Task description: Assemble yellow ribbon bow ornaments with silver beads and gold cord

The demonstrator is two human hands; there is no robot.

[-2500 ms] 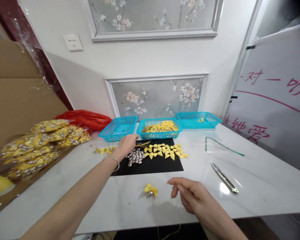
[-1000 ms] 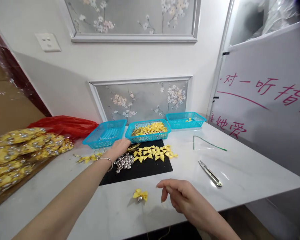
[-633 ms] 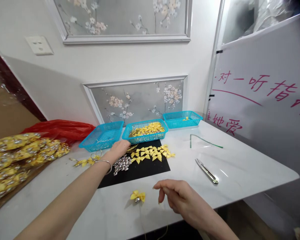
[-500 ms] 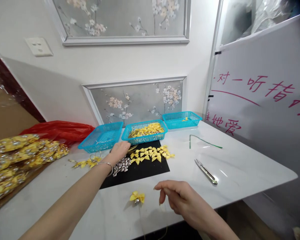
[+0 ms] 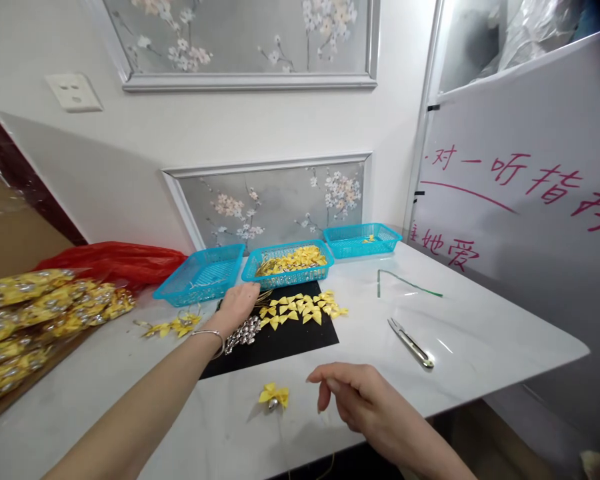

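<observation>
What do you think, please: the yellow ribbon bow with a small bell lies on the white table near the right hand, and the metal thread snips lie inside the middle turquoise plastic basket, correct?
Not quite. The head view shows the metal thread snips on the white table, right of the black mat, not inside the middle turquoise plastic basket. The yellow ribbon bow does lie near the right hand.

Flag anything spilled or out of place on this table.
A few yellow bows lie scattered on the white table left of the black mat, apart from the pile on it. Nothing else stands out.
</observation>
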